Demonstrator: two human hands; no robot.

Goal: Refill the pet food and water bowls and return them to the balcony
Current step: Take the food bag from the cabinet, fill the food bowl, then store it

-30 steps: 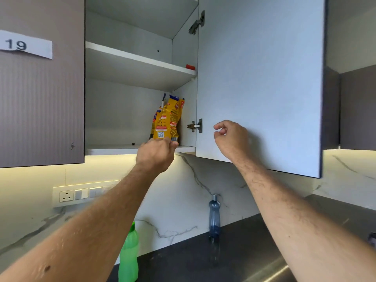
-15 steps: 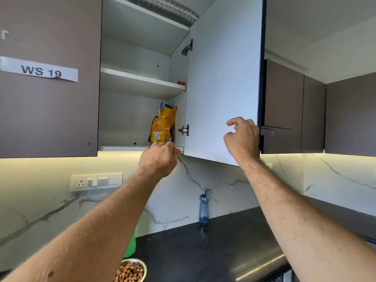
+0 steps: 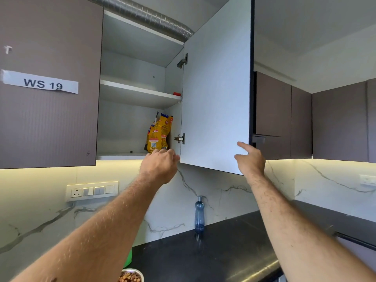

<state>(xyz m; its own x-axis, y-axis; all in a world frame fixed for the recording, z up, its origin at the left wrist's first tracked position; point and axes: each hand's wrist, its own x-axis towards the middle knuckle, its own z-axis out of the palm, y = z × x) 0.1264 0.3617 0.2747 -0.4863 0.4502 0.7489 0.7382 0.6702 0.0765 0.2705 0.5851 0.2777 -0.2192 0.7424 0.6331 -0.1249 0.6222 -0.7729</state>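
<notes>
Door (image 3: pixel 215 88) wider; left hand (image 3: pixel 159 166) at bag (image 3: pixel 158 133)

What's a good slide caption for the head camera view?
Left hand at the yellow pet food bag on the lower cabinet shelf; right hand on the open door.

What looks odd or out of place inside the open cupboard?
Little: the yellow pet food bag leans crumpled against the cupboard's right wall, and a small dark speck lies on the lower white shelf.

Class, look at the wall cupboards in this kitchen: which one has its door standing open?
The cupboard just right of the door labelled WS 19: its pale door is swung out, showing white shelves and a yellow pet food bag. The others stay closed.
</notes>
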